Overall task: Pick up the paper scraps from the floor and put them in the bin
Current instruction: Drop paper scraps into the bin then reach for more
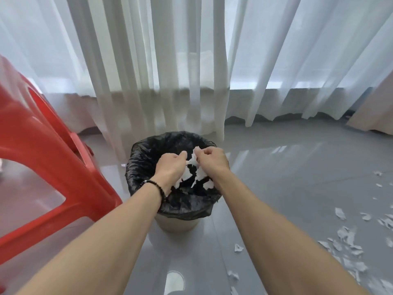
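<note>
A round bin [176,225] lined with a black bag [146,150] stands on the grey floor by the curtain. Both my hands hover over its mouth. My left hand [170,167], with a bead bracelet on the wrist, has its fingers curled down, and white paper scraps [184,177] show under its palm. My right hand [212,161] pinches a torn white scrap [194,158] between thumb and fingers. More white scraps [207,185] are seen below the hands inside the bag. Several loose paper scraps [348,237] lie on the floor at the right.
A red plastic stool [42,158] stands close on the left of the bin. White sheer curtains [170,71] hang right behind it, down to the floor. Single scraps lie near my right forearm [238,248] and at the far right [377,173]. The glossy floor reflects light.
</note>
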The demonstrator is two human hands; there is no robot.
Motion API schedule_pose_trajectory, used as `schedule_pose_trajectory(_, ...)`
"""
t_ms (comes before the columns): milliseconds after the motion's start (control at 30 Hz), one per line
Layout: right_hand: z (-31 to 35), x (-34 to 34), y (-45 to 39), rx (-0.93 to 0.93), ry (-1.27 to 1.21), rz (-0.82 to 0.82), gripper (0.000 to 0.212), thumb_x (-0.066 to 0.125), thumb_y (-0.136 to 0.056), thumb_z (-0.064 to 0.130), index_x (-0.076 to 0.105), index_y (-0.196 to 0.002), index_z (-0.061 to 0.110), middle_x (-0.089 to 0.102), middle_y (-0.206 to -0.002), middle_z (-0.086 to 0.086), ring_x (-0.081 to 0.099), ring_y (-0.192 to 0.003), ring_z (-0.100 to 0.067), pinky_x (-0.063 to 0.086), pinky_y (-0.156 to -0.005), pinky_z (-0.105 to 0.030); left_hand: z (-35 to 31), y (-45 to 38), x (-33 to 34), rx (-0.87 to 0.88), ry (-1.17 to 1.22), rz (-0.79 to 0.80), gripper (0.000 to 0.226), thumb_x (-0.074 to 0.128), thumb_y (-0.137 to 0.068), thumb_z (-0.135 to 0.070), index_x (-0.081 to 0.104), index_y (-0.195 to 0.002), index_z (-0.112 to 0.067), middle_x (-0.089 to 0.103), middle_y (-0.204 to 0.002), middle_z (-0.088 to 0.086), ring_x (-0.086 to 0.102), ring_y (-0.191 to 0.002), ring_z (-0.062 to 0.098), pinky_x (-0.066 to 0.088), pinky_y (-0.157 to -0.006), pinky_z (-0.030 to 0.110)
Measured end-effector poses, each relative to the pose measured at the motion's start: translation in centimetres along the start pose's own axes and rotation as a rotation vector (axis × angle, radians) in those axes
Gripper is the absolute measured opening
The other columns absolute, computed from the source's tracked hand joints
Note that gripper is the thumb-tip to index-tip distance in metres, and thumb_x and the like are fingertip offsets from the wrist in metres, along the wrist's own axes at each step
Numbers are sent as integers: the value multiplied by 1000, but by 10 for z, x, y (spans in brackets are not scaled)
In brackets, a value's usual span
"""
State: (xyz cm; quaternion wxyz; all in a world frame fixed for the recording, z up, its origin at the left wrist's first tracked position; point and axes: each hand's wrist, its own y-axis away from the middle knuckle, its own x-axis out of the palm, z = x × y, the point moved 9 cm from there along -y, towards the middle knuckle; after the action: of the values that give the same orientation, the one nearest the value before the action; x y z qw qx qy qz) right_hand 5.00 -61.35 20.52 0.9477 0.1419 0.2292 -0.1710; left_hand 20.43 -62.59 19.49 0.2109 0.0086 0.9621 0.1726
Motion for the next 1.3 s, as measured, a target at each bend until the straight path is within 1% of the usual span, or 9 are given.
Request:
schedule_pose_trajectory(100,12,-9,7,-149,190,9,44,46,-95,31,53,-61,5,50,-58,-3,49,-62,-20,39,-62,-34,-15,9,4,161,-225,2,50,39,-98,-30,39,-50,-14,53,-63,12,51,-67,30,36,-63,33)
schedule_pose_trajectory(167,16,-23,18,-229,257,-20,45,42,-97,28,42,-55,10,46,-56,-2,44,-58,-18,33,-59,-33,-20,20,12,287,-416,2,42,36,-97,-30,50,-60,-15,63,-106,23,55,-105,35,42,-86,41)
schedule_pose_trajectory(267,13,-53,45,-337,292,-98,37,40,-98,25,50,-64,12,54,-66,-2,50,-67,-21,38,-64,-34,-23,52,30,463,-725,12,41,33,-99,-34,57,-122,-11,33,-151,12,15,-144,26,10,-115,51)
schedule_pose_trajectory(333,-7,-73,65,-354,352,-134,28,41,-98,26,63,-91,9,65,-93,-7,57,-89,-25,45,-79,-38,-28,87,41,689,-910,-87,50,32,-97,-37,49,-135,-10,38,-149,12,19,-144,28,7,-115,56)
schedule_pose_trajectory(433,-60,-95,99,-339,577,-128,38,43,-98,30,50,-129,10,54,-133,-10,46,-123,-26,39,-100,-37,-16,132,74,926,-1042,-103,59,32,-90,-41,55,-129,-4,51,-139,17,32,-139,33,9,-113,61)
schedule_pose_trajectory(733,-260,-130,219,-105,784,-126,54,37,-99,40,28,-145,13,21,-157,-11,15,-145,-25,15,-117,-39,127,254,212,1366,-1089,416,58,33,-93,-41,47,-137,-7,46,-144,15,32,-139,32,33,-109,52)
schedule_pose_trajectory(1000,-418,-118,365,119,725,-166,79,22,-86,64,11,-151,20,-3,-161,3,-12,-146,-13,-8,-118,-33,278,309,257,1389,-1073,731,80,46,-85,-60,29,-146,-11,36,-151,10,24,-143,26,16,-112,45)
schedule_pose_trajectory(1133,-454,-87,406,144,715,-167,86,46,-83,62,19,-149,13,13,-160,-4,4,-148,-22,6,-115,-48,309,303,258,1328,-1039,747,84,46,-85,-62,27,-149,-11,27,-155,10,12,-146,24,15,-112,49)
schedule_pose_trajectory(1300,-470,-105,392,197,775,-335,89,44,-82,64,21,-148,9,16,-159,-8,9,-147,-26,6,-114,-57,288,290,305,1315,-987,701,78,39,-89,-56,25,-149,-8,27,-155,12,11,-146,25,11,-114,51)
